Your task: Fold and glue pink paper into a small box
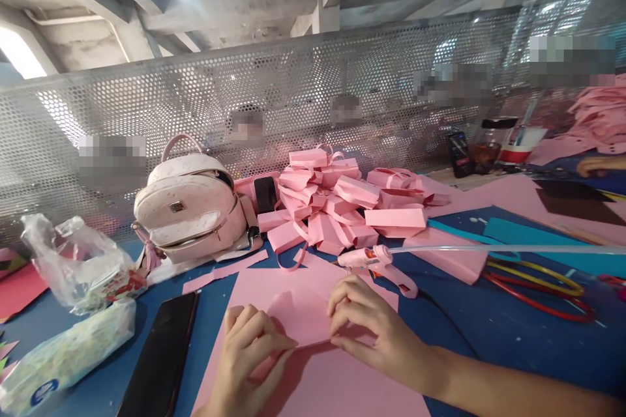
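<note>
Both my hands pinch the near edge of a small piece of pink paper (299, 313), raised a little over a large pink sheet (362, 378). My left hand (254, 352) has thumb and forefinger closed at the paper's left end. At its right end, my right hand (364, 322) grips with thumb and bent fingers. Just beyond my right hand lies a pink hot glue gun (376, 264), with a long clear glue stick (489, 249) out of its back. Behind the sheet, folded pink paper boxes (337, 202) with strips are heaped up.
On the left lie a black phone (159, 358), a tissue pack (73, 355) and a plastic bag (78, 267). A pale backpack (193, 202) stands behind. To the right are scissors (542, 287), blue paper (552, 244) and cups (518, 146). Another person's hand (601, 166) shows far right.
</note>
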`<action>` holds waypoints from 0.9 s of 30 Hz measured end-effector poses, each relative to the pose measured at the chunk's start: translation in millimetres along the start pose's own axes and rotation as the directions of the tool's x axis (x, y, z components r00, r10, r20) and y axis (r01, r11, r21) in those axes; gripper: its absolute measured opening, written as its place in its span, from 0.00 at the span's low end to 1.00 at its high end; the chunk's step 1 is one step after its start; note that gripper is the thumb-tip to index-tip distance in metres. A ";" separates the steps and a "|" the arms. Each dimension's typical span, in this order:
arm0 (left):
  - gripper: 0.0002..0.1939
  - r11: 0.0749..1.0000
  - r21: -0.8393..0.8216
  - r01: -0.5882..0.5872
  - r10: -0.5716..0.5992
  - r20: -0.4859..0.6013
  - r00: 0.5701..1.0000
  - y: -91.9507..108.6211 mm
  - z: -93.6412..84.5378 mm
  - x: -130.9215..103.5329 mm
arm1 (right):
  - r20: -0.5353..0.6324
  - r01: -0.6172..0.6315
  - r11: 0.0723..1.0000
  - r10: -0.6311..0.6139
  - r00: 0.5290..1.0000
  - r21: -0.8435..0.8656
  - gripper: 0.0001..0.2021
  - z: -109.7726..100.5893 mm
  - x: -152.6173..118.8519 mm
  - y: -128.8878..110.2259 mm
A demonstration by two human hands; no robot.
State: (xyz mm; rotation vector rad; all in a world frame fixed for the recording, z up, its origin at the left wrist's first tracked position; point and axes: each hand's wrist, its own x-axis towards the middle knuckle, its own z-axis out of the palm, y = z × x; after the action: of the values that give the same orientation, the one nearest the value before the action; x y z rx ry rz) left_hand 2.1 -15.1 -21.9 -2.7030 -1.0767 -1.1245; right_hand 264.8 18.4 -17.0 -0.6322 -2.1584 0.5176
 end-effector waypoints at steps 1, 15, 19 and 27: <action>0.09 1.000 -0.004 0.005 -0.005 -0.001 1.000 0.1 0.3 -0.1 | -0.002 0.002 1.000 -0.002 1.000 0.003 0.05 -0.1 -0.4 0.7; 0.13 0.997 -0.069 0.036 -0.039 -0.029 0.999 3.9 3.9 1.5 | -0.029 -0.005 0.998 0.007 1.000 0.058 0.07 -2.9 -2.2 -3.3; 0.12 0.999 -0.044 0.025 -0.025 -0.008 1.000 2.5 1.8 2.5 | -0.037 -0.043 0.997 0.045 0.998 0.064 0.05 -3.3 -1.8 -2.5; 0.11 0.999 -0.022 0.026 -0.026 0.001 1.000 1.4 2.3 0.6 | -0.008 -0.051 0.996 0.052 0.999 0.073 0.06 -1.8 -1.9 2.3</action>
State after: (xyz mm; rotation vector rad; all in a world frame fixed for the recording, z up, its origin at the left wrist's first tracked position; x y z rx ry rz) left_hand 4.7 -15.1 -22.9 -2.7137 -1.1093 -1.1467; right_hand 267.8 19.4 -18.4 -0.6508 -2.1083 0.6162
